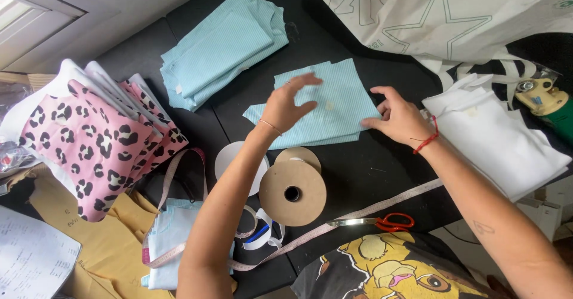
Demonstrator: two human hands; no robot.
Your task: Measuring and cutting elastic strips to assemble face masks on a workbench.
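Left hand (290, 103) is spread, fingers fanned and slightly lifted, palm hovering over or lightly resting on the left half of a light blue striped fabric piece (334, 108); contact is hard to judge. Right hand (399, 119) lies flat and loosely spread, fingertips pressing the fabric's right edge; red cord at that wrist. Neither hand pinches anything. The fabric piece lies flat at mid-counter (370, 168), a black surface, its long axis running left to right with a slight tilt up toward the right. A stack of the same blue fabric (224, 45) sits well apart, up and left. Near the left forearm: a cardboard spool (292, 190) on end; a measuring tape (370, 206) crosses the counter, red-handled scissors (382, 221) beside it. Pink leopard-print pieces (89, 141) at left, folded white cloth (501, 138) at right. Pale wall or panel upper left.
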